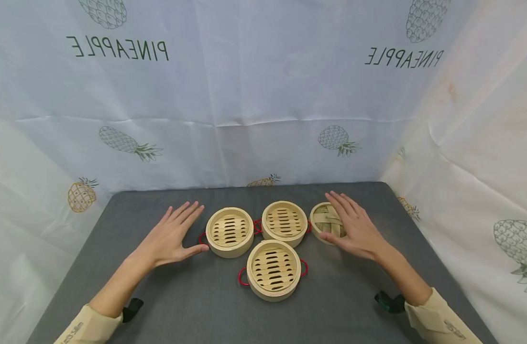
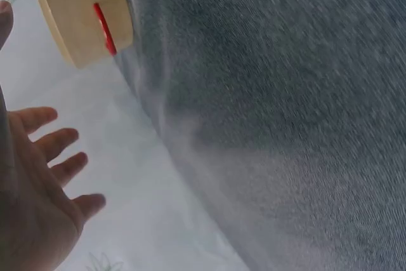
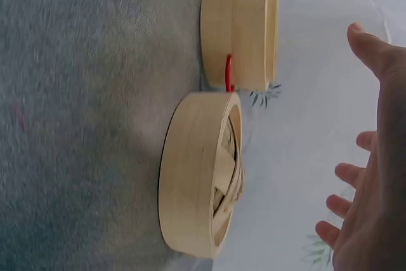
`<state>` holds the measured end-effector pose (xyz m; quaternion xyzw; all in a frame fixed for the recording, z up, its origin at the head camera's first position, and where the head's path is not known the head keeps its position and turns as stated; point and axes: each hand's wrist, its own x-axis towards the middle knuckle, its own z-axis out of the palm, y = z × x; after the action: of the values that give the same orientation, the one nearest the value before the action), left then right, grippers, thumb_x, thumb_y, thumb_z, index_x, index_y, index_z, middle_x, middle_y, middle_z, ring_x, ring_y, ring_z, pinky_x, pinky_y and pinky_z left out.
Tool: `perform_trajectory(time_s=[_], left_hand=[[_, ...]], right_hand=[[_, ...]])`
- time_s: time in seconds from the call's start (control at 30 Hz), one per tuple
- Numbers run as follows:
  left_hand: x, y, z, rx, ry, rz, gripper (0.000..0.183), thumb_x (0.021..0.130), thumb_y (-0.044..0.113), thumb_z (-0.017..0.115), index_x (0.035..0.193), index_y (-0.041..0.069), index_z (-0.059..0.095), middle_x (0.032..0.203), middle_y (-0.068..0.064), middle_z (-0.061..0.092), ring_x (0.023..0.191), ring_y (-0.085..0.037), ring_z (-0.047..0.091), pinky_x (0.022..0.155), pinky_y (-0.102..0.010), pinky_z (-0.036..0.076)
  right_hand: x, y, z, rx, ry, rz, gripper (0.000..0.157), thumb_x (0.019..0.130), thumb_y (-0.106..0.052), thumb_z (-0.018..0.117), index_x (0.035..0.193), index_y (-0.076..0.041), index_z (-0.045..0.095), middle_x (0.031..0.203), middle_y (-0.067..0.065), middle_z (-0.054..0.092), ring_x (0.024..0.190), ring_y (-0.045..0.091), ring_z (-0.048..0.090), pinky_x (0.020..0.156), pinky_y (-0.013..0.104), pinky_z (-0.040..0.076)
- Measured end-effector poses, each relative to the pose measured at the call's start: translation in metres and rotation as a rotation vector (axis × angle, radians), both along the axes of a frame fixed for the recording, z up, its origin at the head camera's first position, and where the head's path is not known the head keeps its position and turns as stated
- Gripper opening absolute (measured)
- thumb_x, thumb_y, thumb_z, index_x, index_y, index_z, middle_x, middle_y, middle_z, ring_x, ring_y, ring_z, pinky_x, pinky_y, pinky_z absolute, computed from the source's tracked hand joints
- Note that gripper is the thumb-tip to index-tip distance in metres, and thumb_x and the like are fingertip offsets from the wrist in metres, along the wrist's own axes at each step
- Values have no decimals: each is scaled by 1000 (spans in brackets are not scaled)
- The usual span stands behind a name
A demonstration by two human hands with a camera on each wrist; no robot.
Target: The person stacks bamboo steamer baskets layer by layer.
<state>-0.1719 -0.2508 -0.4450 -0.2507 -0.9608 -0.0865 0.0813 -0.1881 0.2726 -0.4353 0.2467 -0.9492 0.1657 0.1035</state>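
Note:
Three small bamboo steamer baskets with red side handles sit on a grey table: a left one (image 1: 230, 230), a back one (image 1: 284, 220) and a front one (image 1: 274, 267). A round bamboo steamer lid (image 1: 325, 219) with a woven top lies at the right. My left hand (image 1: 170, 239) hovers beside the left basket, fingers spread, thumb towards its red handle (image 2: 104, 30); the left wrist view shows it apart. Over the lid, partly covering it in the head view, is my right hand (image 1: 354, 228) with fingers extended. The right wrist view shows a gap between hand and lid (image 3: 190, 176).
The grey tabletop (image 1: 194, 306) has white pineapple-print curtains (image 1: 263, 95) behind it and at both sides. The back basket stands close to the left basket and the lid. Dark straps (image 1: 132, 309) are at both wrists, near the cream sleeves (image 1: 437, 315).

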Motion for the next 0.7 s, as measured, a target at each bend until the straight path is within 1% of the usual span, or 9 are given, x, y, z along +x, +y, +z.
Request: perform_trajectory(time_s=[0.07,0.1,0.17,0.27,0.3,0.37,0.43,0.57,0.7], left_hand=[[0,2,0,34,-28,-8,105,91,70,75,168,7,39,173,-20,42,158,-45,43,127,-72,35],[0,4,0,52,-46,-7,105,91,69,76,167,7,40,172,-21,43,157,-45,45,125,-71,39],[0,7,1,88,-86,1,104,91,67,78,166,5,42,169,-22,46,153,-45,50,118,-70,47],[-1,12,1,132,-158,23,103,89,65,81,164,4,45,165,-24,51,149,-47,53,110,-70,53],[-1,14,1,141,-177,30,104,88,65,82,163,3,45,164,-24,52,148,-48,54,108,-71,54],[-2,16,0,162,-206,33,104,87,63,84,162,1,46,161,-26,54,147,-49,55,109,-71,53],[-3,17,-2,182,-220,26,105,86,61,86,161,-1,47,160,-27,55,146,-49,56,110,-70,52],[-5,18,-7,213,-224,0,107,84,58,89,159,-5,48,157,-29,57,143,-51,58,110,-69,54],[-7,18,-10,238,-224,-25,108,82,56,92,158,-8,48,154,-30,58,141,-50,60,109,-67,55]], right_hand=[[3,-3,2,-44,-37,14,104,93,-54,78,175,-25,21,179,15,29,164,47,26,121,79,29],[4,-4,2,-64,-51,24,104,93,-53,79,175,-26,22,179,14,29,164,47,27,120,80,29],[8,-8,4,-105,-74,45,103,92,-50,81,174,-27,22,179,12,30,163,46,27,120,80,29],[14,-13,6,-163,-95,85,104,91,-47,84,174,-28,24,178,11,33,162,45,30,120,80,30],[16,-15,6,-180,-98,98,104,90,-46,85,173,-29,25,177,11,34,162,45,31,120,79,29],[19,-18,6,-206,-105,124,104,89,-45,86,173,-29,26,176,10,37,161,43,33,120,79,29],[22,-22,6,-224,-119,142,105,89,-45,87,173,-30,25,175,9,38,161,41,34,121,79,29],[28,-25,5,-246,-153,165,106,89,-45,87,173,-32,25,176,8,35,162,43,32,120,80,28],[33,-27,1,-264,-183,179,106,89,-46,88,173,-32,24,178,7,33,162,47,31,118,81,32]])
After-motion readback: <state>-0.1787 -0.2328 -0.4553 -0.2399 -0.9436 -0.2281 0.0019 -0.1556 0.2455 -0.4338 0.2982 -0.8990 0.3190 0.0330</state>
